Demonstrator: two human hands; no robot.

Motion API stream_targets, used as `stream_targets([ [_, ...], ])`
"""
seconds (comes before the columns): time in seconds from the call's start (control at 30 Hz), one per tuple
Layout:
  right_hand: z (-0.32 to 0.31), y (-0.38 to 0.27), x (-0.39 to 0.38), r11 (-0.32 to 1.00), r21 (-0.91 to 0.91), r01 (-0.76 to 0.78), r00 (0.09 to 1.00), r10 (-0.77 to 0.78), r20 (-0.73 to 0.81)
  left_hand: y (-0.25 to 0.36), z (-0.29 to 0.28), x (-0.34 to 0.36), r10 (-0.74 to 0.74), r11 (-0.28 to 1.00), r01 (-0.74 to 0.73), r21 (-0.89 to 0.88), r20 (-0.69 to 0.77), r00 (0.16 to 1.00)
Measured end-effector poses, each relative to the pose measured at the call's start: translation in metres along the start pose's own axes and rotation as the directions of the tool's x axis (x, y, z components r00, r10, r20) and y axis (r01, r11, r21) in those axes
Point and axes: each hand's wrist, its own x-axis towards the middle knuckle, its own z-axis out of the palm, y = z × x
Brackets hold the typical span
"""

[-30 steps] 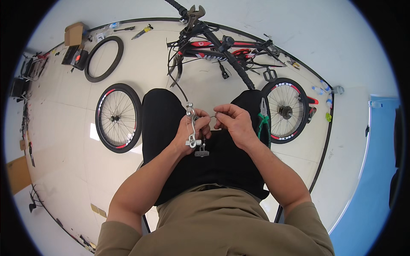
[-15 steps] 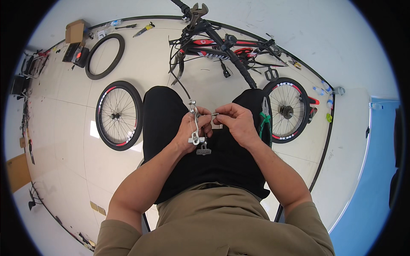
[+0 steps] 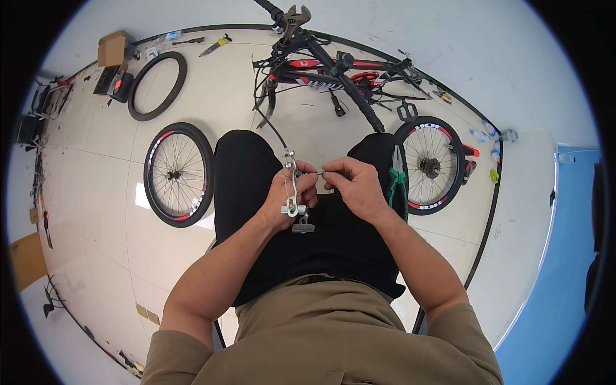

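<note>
Above my lap, my left hand [image 3: 276, 199] is closed around a silver bicycle brake caliper [image 3: 292, 209], whose brake pad [image 3: 303, 228] hangs below the palm. From the caliper's top a black brake cable [image 3: 273, 127] curves up towards the bike. My right hand [image 3: 362, 190] pinches a thin metal piece [image 3: 321, 173] between thumb and forefinger; its other end meets the left fingertips. How it joins the caliper is hidden. Pliers [image 3: 398, 176] with green handles lie on my right thigh.
Ahead lies a black and red bicycle frame [image 3: 301, 64] with its handlebar [image 3: 350, 83] and an adjustable wrench [image 3: 295, 20]. One wheel [image 3: 155, 160] lies left of my legs, another wheel [image 3: 410, 131] right. A loose tyre [image 3: 136, 106] and cardboard box [image 3: 112, 48] are far left.
The caliper has shifted slightly left with its pad. My right fingertips have moved a little away from the left ones, and more of the thin metal piece shows between them.
</note>
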Motion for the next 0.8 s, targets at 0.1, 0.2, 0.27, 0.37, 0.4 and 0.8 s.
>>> stream_targets([
  [0.1, 0.000, -0.012, 0.000, 0.995, -0.050, -0.086, 0.996, 0.087, 0.011, 0.001, 0.001, -0.001, -0.002, 1.000, 0.002, 0.002, -0.008, 1.000],
  [0.2, -0.003, -0.007, 0.002, 0.983, -0.075, -0.166, 0.986, 0.167, 0.017, 0.004, 0.003, -0.002, -0.003, 1.000, 0.003, 0.000, -0.001, 1.000],
  [0.27, 0.000, 0.000, 0.003, 0.995, 0.010, -0.103, 0.994, 0.103, -0.043, 0.004, 0.003, -0.002, 0.002, 1.000, -0.002, -0.013, 0.002, 1.000],
  [0.37, 0.011, 0.005, 0.000, 0.983, 0.135, 0.125, 0.980, -0.101, -0.169, 0.004, 0.003, -0.001, -0.002, 1.000, 0.003, -0.011, 0.007, 1.000],
  [0.4, 0.008, 0.005, 0.000, 0.981, 0.110, 0.157, 0.979, -0.140, -0.148, 0.004, 0.003, -0.001, -0.005, 1.000, 0.005, -0.011, 0.008, 1.000],
  [0.8, 0.003, 0.004, -0.002, 0.999, 0.002, -0.054, 0.999, 0.054, -0.002, 0.003, 0.002, 0.000, 0.000, 1.000, 0.000, -0.031, -0.002, 1.000],
])
